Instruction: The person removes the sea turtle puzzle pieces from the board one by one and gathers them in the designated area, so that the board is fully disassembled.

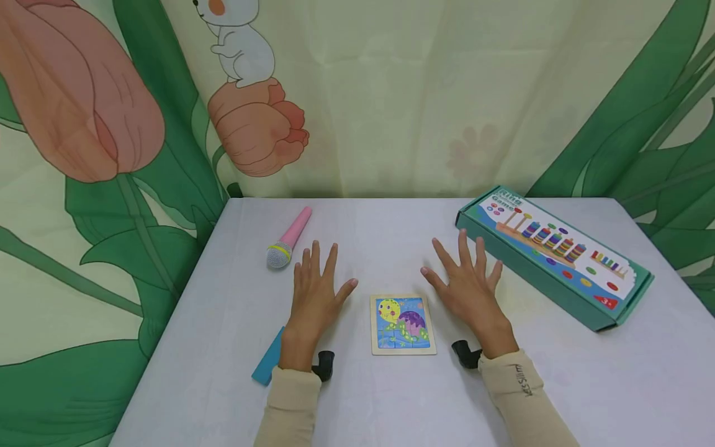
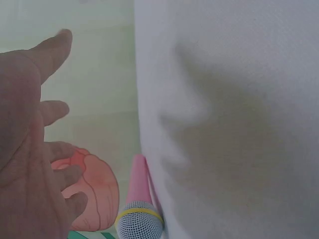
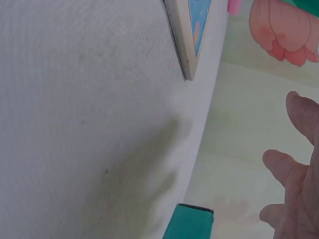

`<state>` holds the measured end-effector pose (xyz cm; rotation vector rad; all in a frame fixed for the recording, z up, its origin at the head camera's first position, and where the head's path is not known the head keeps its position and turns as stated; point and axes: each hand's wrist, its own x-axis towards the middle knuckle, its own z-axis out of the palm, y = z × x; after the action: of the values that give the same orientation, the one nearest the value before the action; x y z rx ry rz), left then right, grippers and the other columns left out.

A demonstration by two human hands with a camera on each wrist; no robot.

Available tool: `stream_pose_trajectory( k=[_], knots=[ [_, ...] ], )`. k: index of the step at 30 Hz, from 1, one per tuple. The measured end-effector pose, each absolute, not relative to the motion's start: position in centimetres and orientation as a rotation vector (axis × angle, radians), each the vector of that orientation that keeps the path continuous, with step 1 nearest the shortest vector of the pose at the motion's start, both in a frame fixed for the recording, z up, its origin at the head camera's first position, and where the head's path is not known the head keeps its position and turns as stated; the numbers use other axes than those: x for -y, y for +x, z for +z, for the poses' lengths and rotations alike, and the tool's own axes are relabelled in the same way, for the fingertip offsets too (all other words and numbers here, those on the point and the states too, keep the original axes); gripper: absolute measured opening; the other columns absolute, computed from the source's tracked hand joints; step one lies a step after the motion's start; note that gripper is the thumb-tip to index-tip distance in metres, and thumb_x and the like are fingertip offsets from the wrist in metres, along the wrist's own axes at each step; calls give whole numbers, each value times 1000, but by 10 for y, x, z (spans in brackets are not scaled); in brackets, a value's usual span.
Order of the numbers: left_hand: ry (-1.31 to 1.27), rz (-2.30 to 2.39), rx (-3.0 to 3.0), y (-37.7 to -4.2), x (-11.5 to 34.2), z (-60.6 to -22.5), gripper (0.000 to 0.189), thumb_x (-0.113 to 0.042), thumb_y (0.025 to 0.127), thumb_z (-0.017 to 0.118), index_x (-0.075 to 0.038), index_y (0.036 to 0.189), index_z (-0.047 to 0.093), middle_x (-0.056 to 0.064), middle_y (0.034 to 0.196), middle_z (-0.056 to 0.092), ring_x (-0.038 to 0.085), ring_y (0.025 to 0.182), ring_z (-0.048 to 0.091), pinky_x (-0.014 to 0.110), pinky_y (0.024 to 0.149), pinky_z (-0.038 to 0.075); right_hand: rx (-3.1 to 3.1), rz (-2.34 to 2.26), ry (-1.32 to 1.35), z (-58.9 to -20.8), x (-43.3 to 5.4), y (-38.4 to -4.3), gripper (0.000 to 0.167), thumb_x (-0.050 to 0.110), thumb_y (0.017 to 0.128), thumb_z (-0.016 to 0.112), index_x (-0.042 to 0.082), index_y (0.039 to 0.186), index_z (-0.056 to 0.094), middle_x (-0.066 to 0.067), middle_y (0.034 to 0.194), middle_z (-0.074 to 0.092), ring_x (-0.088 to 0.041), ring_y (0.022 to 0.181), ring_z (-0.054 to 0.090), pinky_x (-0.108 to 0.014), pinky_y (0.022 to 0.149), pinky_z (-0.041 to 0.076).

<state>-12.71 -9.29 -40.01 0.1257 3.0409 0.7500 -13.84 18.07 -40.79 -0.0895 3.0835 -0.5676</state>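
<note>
Between the two hands a small jigsaw puzzle [image 1: 403,325] with a turtle picture lies in its pale wooden frame. My left hand [image 1: 316,297], fingers spread, hovers left of it and holds nothing; its shadow falls on the cloth in the left wrist view. Just beyond those fingertips is a pink toy microphone [image 1: 290,239] with a silver mesh head and a yellow ring. My right hand [image 1: 469,288] is likewise spread and holds nothing, to the puzzle's right. Close to its fingertips lies a long green game box [image 1: 555,257]. Under the left wrist, a blue flat piece [image 1: 269,359] is partly hidden.
The table [image 1: 357,410] has a white cloth. Behind it hangs a curtain [image 1: 385,99] printed with tulips and leaves. Black camera mounts [image 1: 466,355] stick out inward from both wrists.
</note>
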Motion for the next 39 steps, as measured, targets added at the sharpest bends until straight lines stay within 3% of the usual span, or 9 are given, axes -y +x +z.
stream_pose_trajectory(
  k=[7,11,15,18,20,24,28,39],
  knots=[
    [112,720,-3027,-128,94,-397,86,-45,99,67,-14,165,20,21,170,3,39,156,-3,54,123,-1,-3095,-590,-115,-408,-177,-140,75,54,102,55,23,164,26,-18,170,-10,-49,152,-13,-79,109,-8],
    [119,675,-3032,-118,92,-396,87,-43,99,69,-11,164,22,22,169,7,41,155,3,54,123,4,-3131,-615,-219,-407,-171,-143,70,43,101,63,20,161,36,-21,170,2,-48,153,-3,-76,113,0],
    [248,577,-2927,-86,77,-394,81,-40,99,69,-3,160,31,24,166,23,41,154,17,52,123,15,-3081,-582,-504,-406,-156,-144,53,29,97,73,18,146,58,-21,159,37,-46,145,28,-69,110,23],
    [394,530,-2780,-61,58,-395,75,-40,99,69,-2,156,40,21,163,32,38,151,26,50,121,24,-2921,-606,-740,-406,-144,-146,36,20,95,76,15,131,70,-14,134,62,-36,126,53,-58,104,40],
    [488,491,-2719,-50,46,-398,71,-41,99,69,-4,154,45,18,161,35,35,149,31,47,118,32,-2788,-657,-838,-408,-137,-147,29,16,95,76,13,124,73,-7,120,68,-28,114,61,-50,100,48],
    [644,342,-2746,-39,29,-405,63,-43,99,69,-9,149,53,14,156,42,30,142,40,39,108,45,-2638,-693,-893,-410,-128,-149,25,14,93,78,11,118,75,2,109,67,-16,97,62,-37,91,54],
    [692,287,-2771,-37,23,-408,59,-41,98,70,-9,145,56,12,152,45,28,137,44,36,105,47,-2615,-666,-884,-412,-125,-149,25,14,92,79,13,117,76,4,106,64,-13,93,59,-32,86,54],
    [690,298,-2777,-36,23,-407,59,-38,97,73,-10,146,56,11,153,45,28,140,42,38,107,46,-2615,-577,-929,-406,-121,-151,23,10,92,79,14,114,72,4,101,60,-15,92,58,-36,88,54]
  ],
)
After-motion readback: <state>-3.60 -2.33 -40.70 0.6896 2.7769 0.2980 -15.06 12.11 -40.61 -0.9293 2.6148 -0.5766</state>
